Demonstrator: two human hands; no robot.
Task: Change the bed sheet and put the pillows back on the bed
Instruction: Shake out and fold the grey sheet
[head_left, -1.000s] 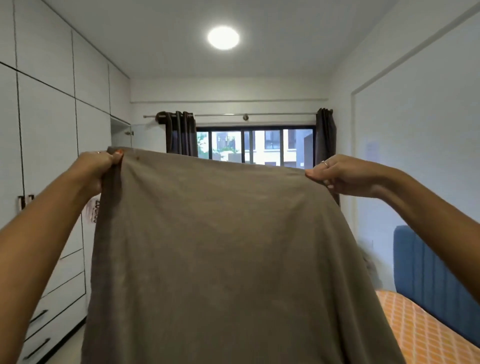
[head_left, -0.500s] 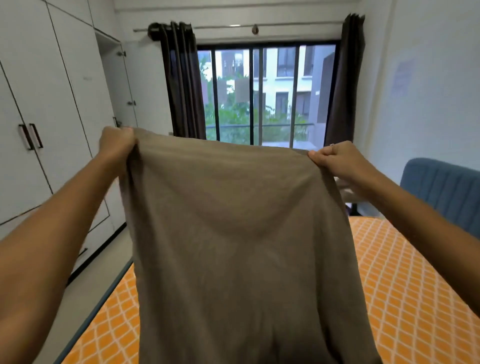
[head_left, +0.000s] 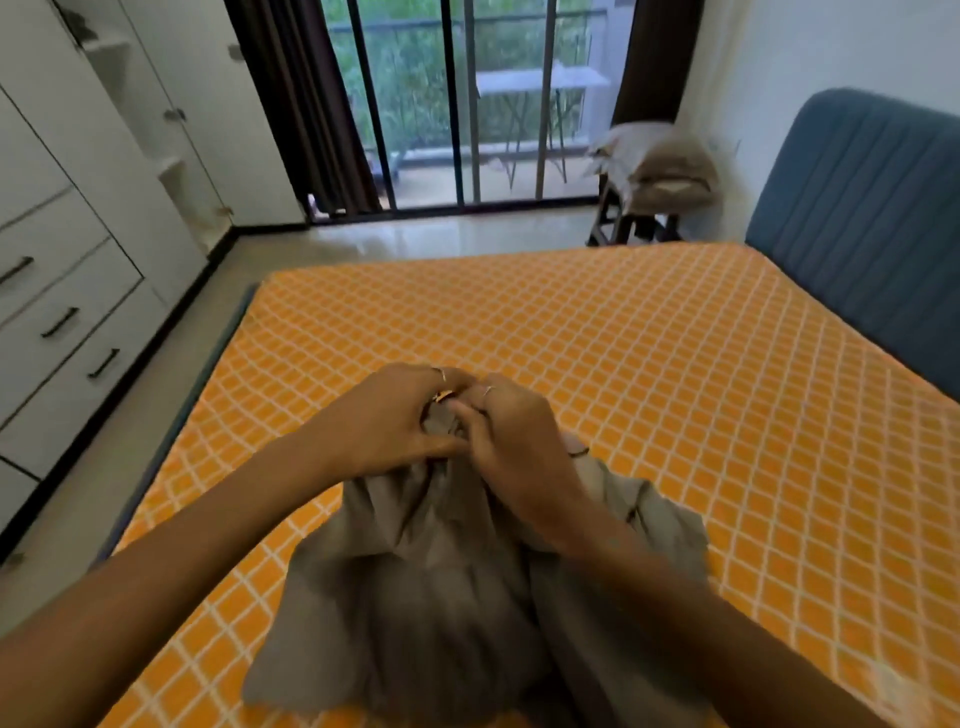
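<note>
Over orange mattress (head_left: 649, 364): grey-brown sheet (head_left: 441, 582) bunched, creased, gripped by both hands.

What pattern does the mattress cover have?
Orange with a white diamond grid, on the mattress cover; head view.

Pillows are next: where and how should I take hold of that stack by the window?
Take the pillows by their two short ends, one hand each, coming from the open floor side. They lie flat, stacked on a small dark stand, soft and wide, so a one-handed grip would likely let them sag.
</note>
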